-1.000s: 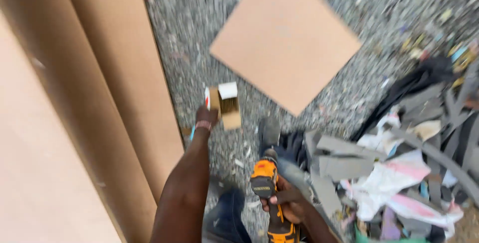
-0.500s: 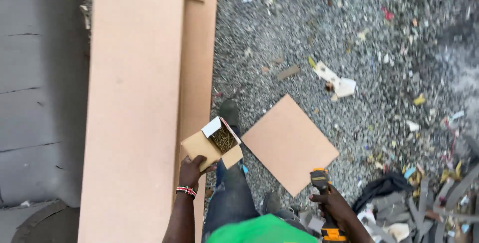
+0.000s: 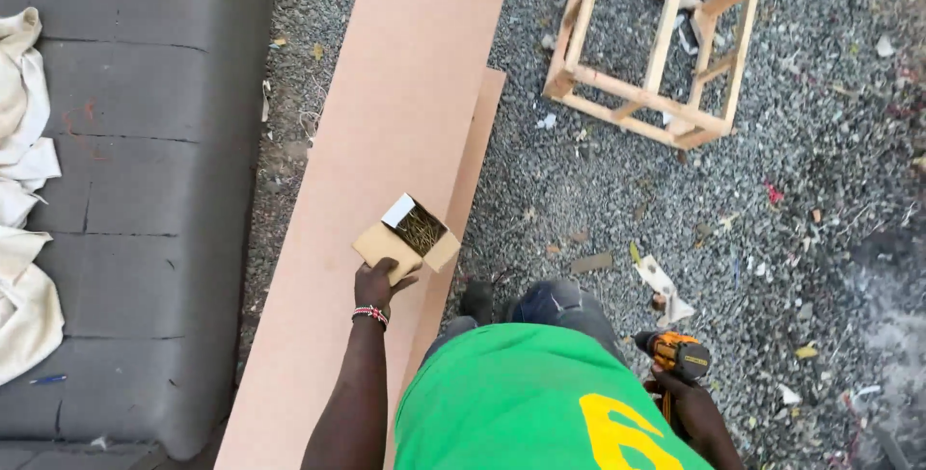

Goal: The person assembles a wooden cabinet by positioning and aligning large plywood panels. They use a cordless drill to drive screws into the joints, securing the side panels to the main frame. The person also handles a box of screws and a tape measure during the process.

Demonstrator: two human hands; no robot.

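My left hand (image 3: 378, 285) grips a small open cardboard box (image 3: 409, 236) filled with thin screws or nails, held over a long tan board (image 3: 386, 123). A beaded band sits on that wrist. My right hand (image 3: 687, 402) hangs low at my side, closed on an orange and black cordless drill (image 3: 677, 354). My green shirt fills the bottom of the view, with my shoe and trouser leg just beyond it.
A second tan board (image 3: 477, 152) lies under the first on grey gravel. An open wooden frame (image 3: 654, 41) stands at the upper right. A dark grey slab (image 3: 125, 190) with white cloth (image 3: 24, 190) lies to the left. Scraps litter the gravel.
I have stood up and the view has swung left, away from the square board and fabric scraps. The box came up off the gravel and now sits over the long board.
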